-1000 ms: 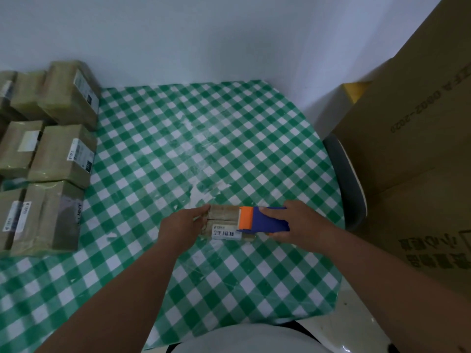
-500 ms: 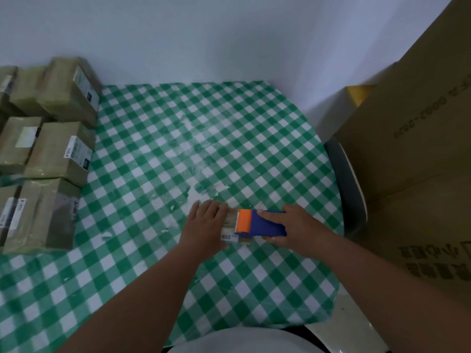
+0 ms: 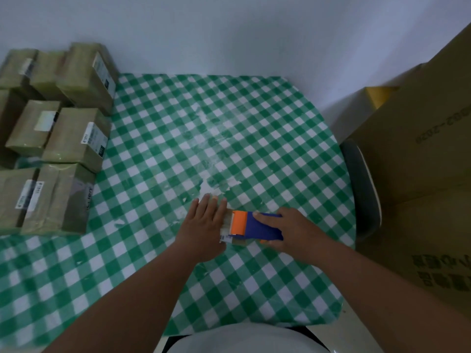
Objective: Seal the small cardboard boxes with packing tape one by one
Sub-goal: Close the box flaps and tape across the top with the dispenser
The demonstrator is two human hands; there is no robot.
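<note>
Left hand (image 3: pixel 204 225): flat, fingers straight and together, palm pressed down on the small cardboard box (image 3: pixel 227 231) at lower centre of the frame; it presses and does not grip. The hand covers most of the box; only a strip of its top and a white barcode label on the near face show between the two hands. Right hand (image 3: pixel 293 230): fingers curled round the blue body of the tape dispenser (image 3: pixel 254 226), index finger laid along its top, grasping it. The dispenser's orange front end sits on the right part of the box, just beside the left hand's fingers. Whether tape is already laid on the box cannot be told. Box rests on the bench (image 3: pixel 229 136), which is covered in a green-and-white checked cloth, scuffed white near the middle, just above the hands. Upper left and left of the frame: stack of taped boxes (image 3: pixel 74 136), brown, several with white labels, crowded together at the bench's left edge, well apart from the hands. Right of the frame: large cardboard carton (image 3: pixel 420 174) with printed text, standing beside the bench; a dark chair back (image 3: pixel 362 189) between carton and bench. A yellow object (image 3: pixel 377 95) shows behind the carton at upper right, kind not identifiable. Pale wall along the top of the frame.
</note>
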